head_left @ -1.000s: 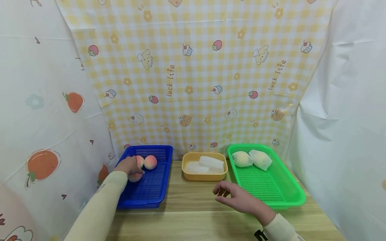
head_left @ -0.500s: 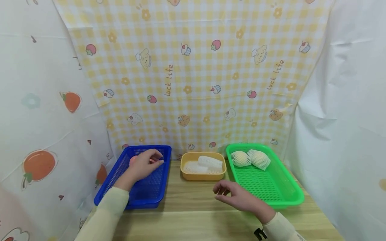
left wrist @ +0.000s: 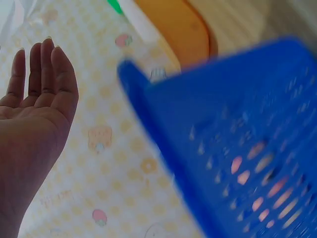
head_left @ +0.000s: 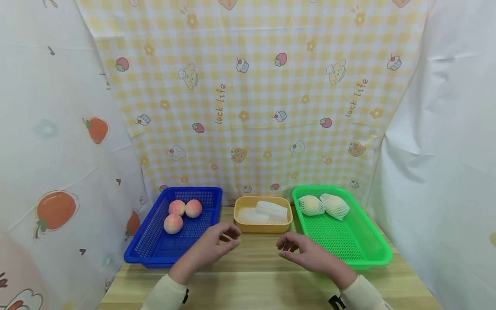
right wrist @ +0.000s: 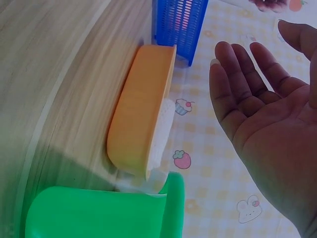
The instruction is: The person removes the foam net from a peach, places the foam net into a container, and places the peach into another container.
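My left hand (head_left: 215,243) hovers above the table between the blue basket (head_left: 133,256) and the yellow box (head_left: 263,229), holding nothing, its fingers loosely bent. Level with it, my right hand (head_left: 306,253) hangs beside the near left part of the green basket (head_left: 381,258), also holding nothing. In the blue basket three pink-and-cream peaches (head_left: 173,224) lie together toward the back left. White foam net sleeves (head_left: 272,209) fill the yellow box. Two pale round fruits in foam nets (head_left: 335,206) lie at the back of the green basket.
A wooden table (head_left: 248,288) carries all the containers. Behind them hangs a yellow checked cloth (head_left: 248,94), and white cloths (head_left: 441,129) close off the sides. The baskets' raised rims stand on both sides of the yellow box.
My left hand has drawn out of the blue basket, moving right and toward me, and the three peaches now show fully. The right hand has barely moved.
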The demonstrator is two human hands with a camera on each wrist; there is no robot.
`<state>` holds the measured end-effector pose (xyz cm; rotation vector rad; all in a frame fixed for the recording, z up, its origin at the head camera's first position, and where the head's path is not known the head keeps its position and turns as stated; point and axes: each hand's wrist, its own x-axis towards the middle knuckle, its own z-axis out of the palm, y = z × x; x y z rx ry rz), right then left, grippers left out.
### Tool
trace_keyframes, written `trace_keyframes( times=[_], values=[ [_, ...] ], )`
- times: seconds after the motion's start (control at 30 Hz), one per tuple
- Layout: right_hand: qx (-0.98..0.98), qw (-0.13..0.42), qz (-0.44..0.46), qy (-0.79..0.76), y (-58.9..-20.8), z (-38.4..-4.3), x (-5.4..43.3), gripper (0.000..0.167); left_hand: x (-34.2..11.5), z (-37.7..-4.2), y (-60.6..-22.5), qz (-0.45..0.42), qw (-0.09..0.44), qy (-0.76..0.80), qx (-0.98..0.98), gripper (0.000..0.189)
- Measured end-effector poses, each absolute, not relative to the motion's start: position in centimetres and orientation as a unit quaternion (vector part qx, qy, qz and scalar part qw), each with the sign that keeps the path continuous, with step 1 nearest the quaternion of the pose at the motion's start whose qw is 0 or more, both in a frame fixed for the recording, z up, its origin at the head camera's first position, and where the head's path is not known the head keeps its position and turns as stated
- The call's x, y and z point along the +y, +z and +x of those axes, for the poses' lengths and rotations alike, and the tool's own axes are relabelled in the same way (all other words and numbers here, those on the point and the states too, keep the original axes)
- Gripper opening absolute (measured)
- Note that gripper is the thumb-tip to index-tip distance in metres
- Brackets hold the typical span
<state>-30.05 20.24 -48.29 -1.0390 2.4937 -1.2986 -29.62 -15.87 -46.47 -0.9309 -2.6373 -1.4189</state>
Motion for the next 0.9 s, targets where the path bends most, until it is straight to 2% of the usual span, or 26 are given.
trace_keyframes(
  times=[0.53,0.9],
  values=[
    [0.831,0.064,-0.336,-0.439,-48.3,-29.8,21.2,0.015,-14.2,-29.2,-48.4,-0.296,-0.037,-0.461,-0.836,0.013],
    [0.841,0.0,-0.313,-0.442,-47.7,-30.2,25.4,0.013,-9.8,-30.4,-48.4,-0.325,-0.044,-0.452,-0.83,0.013]
  ],
)
